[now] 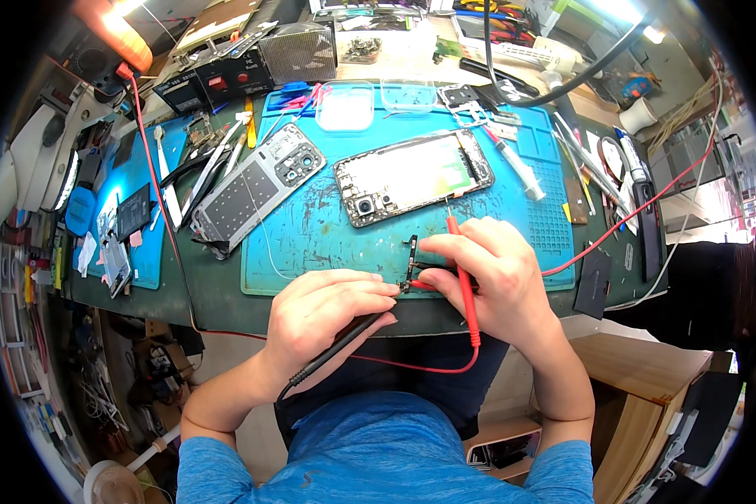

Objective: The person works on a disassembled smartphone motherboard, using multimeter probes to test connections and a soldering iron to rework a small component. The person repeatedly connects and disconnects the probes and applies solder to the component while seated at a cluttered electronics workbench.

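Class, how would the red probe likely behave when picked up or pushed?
The red probe looks stiff, its slim body straight. Its red cable seems floppy, hanging in a curve. Set down, the rod-like probe could roll.

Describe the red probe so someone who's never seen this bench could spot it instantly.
Find the large blue mat in the middle, then the right-hand grip over its near edge. The red probe slants there, its tip aimed toward the opened phone frame. Its long red body sets it apart from the black probe in the left-hand grip.
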### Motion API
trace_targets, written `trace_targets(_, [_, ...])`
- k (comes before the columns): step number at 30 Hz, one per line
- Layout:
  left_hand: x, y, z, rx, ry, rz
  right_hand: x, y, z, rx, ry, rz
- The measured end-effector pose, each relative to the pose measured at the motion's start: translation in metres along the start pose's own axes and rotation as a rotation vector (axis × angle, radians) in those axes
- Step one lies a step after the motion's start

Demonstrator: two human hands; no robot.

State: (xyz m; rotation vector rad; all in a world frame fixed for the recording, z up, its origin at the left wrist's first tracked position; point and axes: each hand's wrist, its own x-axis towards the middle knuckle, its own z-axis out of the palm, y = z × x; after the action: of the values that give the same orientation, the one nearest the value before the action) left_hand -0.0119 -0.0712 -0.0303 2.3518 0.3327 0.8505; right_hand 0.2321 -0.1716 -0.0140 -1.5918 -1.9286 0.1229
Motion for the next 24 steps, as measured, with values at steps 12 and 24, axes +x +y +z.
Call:
trace_targets(12, [-0.001,-0.001,0.002,0.002,0.038,-0.002,-0.003,0.001,-0.002,0.419,0.217,-0.002])
trace_targets(24, [-0.001,-0.001,0.003,-0.013,0.057,0.004,-0.001,0.004,0.008,0.456,0.115,0.083])
